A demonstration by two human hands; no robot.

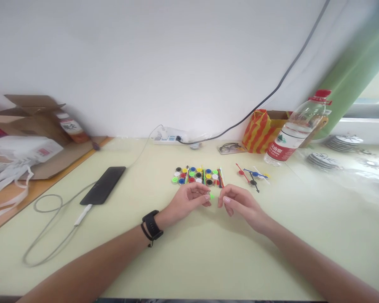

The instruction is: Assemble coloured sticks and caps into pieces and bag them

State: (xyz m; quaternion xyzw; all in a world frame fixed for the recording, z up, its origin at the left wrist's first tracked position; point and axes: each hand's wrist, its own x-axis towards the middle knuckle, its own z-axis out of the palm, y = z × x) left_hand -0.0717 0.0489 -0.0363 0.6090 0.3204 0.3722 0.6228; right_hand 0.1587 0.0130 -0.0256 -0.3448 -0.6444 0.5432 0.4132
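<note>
My left hand (189,198), with a black watch on its wrist, pinches a small green plastic piece (212,196) between its fingertips just above the pale yellow table (208,252). My right hand (236,202) is curled close beside it, fingertips almost touching the green piece; what it holds, if anything, I cannot make out. Just beyond the hands lies a cluster of several small coloured round pieces with thin sticks (197,175). To its right lie a few assembled sticks with coloured pieces (252,176).
A black phone (103,185) on a grey cable lies at the left. A power strip (170,137), glasses (230,147), a striped bag (259,130) and a tilted water bottle (295,132) line the back. Cardboard boxes (34,118) stand far left; stacked discs (342,143) far right.
</note>
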